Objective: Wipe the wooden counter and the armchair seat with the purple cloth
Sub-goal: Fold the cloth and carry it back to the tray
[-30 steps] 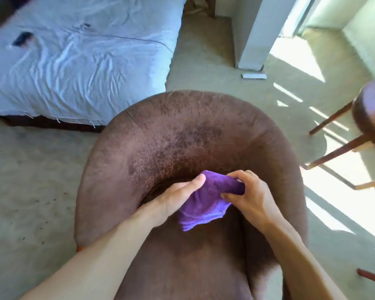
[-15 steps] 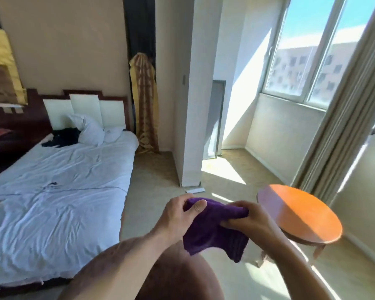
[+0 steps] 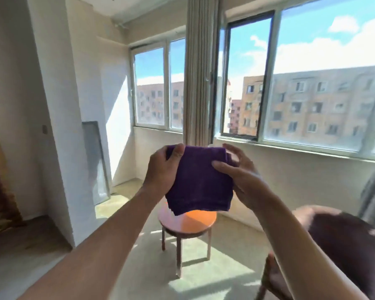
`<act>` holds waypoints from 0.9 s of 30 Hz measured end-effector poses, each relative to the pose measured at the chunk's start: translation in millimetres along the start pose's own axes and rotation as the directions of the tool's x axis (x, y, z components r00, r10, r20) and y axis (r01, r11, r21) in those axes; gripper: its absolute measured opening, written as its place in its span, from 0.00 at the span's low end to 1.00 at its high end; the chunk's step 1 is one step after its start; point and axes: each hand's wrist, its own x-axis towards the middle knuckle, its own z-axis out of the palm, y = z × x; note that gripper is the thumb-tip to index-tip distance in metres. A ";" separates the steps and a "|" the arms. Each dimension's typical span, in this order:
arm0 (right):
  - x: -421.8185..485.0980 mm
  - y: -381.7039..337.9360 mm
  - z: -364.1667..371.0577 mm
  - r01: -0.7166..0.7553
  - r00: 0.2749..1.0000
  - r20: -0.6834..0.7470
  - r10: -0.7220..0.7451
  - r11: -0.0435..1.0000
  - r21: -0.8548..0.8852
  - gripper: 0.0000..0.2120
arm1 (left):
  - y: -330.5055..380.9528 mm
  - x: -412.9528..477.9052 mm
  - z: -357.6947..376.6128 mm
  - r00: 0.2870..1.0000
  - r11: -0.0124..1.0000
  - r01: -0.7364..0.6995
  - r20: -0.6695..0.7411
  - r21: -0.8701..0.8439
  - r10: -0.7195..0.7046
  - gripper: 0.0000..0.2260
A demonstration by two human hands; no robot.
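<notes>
Right now your left hand (image 3: 160,169) pinches the upper left corner of the purple cloth (image 3: 199,180), thumb over the front. Your right hand (image 3: 243,176) pinches the opposite edge, so the cloth hangs folded in mid-air between them (probably being squared into a pad for wiping). Beneath it stands a round wooden table (image 3: 188,224), and the armchair (image 3: 344,245) sits low on the right, untouched.

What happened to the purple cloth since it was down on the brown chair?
The purple cloth was lifted off the seat of the armchair and now hangs in the air in front of the round table. The left hand and right hand still hold its top edge.
</notes>
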 end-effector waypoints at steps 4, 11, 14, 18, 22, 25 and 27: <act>-66.2 -59.0 -61.8 0.128 0.954 -0.248 -0.166 0.978 -0.163 0.24 | 52.1 -24.4 79.8 0.959 0.953 0.060 0.282 -0.297 0.028 0.19; -280.5 -184.2 -184.2 0.067 0.660 -0.629 -0.411 0.866 -0.496 0.20 | 163.1 -173.7 236.4 0.622 0.815 0.226 0.723 -0.534 0.301 0.08; -400.4 -234.8 -212.3 -0.036 0.516 -0.680 -0.520 0.781 -0.624 0.21 | 233.6 -272.3 289.1 0.578 0.787 0.192 0.716 -0.586 0.392 0.05; -578.3 -301.9 -214.6 -0.281 0.349 -0.680 -0.644 0.621 -0.732 0.25 | 322.6 -420.6 321.5 0.398 0.759 0.149 0.741 -0.634 0.541 0.02; -754.8 -358.0 -180.3 -0.530 0.260 -0.656 -0.708 0.464 -0.710 0.26 | 408.0 -576.1 315.8 0.272 0.684 0.194 0.708 -0.703 0.651 0.02; -866.9 -387.0 -141.9 -0.725 0.193 -0.611 -0.767 0.308 -0.616 0.24 | 465.7 -683.1 295.2 0.212 0.631 0.229 0.670 -0.742 0.711 0.02; -932.2 -401.0 -114.3 -0.817 0.140 -0.567 -0.812 0.229 -0.530 0.22 | 498.4 -748.7 277.7 0.176 0.588 0.274 0.641 -0.761 0.747 0.02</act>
